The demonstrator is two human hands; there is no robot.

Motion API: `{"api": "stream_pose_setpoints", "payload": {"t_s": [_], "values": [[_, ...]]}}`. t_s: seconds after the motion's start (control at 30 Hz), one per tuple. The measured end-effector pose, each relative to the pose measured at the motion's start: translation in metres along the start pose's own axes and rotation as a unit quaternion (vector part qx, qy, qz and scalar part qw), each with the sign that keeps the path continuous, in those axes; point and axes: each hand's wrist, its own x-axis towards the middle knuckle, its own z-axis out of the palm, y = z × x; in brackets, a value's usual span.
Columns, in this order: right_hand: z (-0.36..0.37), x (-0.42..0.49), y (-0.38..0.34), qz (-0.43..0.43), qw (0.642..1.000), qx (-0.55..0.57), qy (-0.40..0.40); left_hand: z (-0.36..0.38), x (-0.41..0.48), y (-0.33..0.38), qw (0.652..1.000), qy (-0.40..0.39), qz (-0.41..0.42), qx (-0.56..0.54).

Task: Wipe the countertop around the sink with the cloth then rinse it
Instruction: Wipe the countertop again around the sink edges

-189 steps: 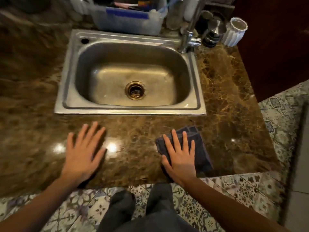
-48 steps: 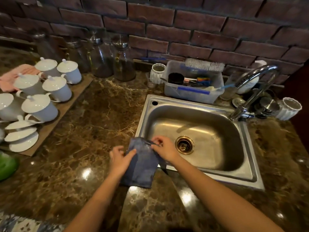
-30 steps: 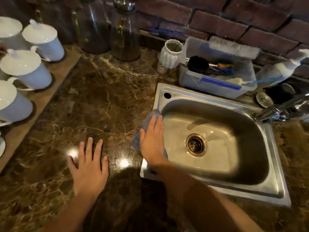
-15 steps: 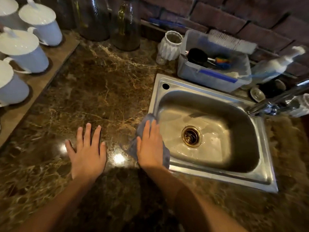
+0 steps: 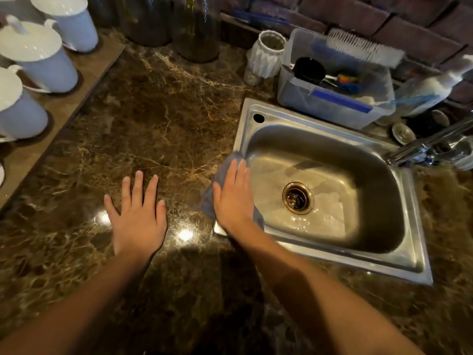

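A blue-grey cloth (image 5: 210,201) lies over the left rim of the steel sink (image 5: 332,270), partly on the brown marble countertop (image 5: 158,129). My right hand (image 5: 233,198) presses flat on the cloth with straight fingers and hides most of it. My left hand (image 5: 139,213) rests flat on the countertop to the left, fingers spread, holding nothing. The sink basin is wet around the drain (image 5: 297,197). The faucet (image 5: 430,147) reaches in from the right.
White lidded cups (image 5: 41,57) stand on a wooden board (image 5: 76,88) at the left. Dark glass jars (image 5: 197,29), a white ribbed cup (image 5: 268,55) and a plastic bin (image 5: 332,101) of brushes line the brick wall behind the sink.
My right hand has kept sliding the cloth along the sink's left rim, a little farther from me. My left hand stays planted on the countertop.
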Motion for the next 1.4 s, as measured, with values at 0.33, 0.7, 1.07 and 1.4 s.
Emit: {"api": "stream_pose_setpoints", "payload": {"t_s": [0.33, 0.7, 1.07, 1.4], "values": [[0.000, -0.023, -0.007, 0.022, 0.999, -0.016, -0.017, 0.000, 0.001, 0.000, 1.000, 0.006, 0.010, -0.012], [-0.044, -0.124, 0.155, -0.202, 0.973, 0.000, -0.109, -0.010, -0.030, 0.100, 0.986, -0.054, 0.142, -0.069], [-0.070, -0.116, 0.195, -0.026, 0.996, 0.005, -0.085, 0.038, -0.069, 0.178, 0.990, -0.038, 0.137, 0.016], [-0.045, -0.094, 0.177, -0.155, 0.984, -0.033, -0.075, 0.040, -0.067, 0.179, 0.992, -0.008, 0.124, 0.019]]}}
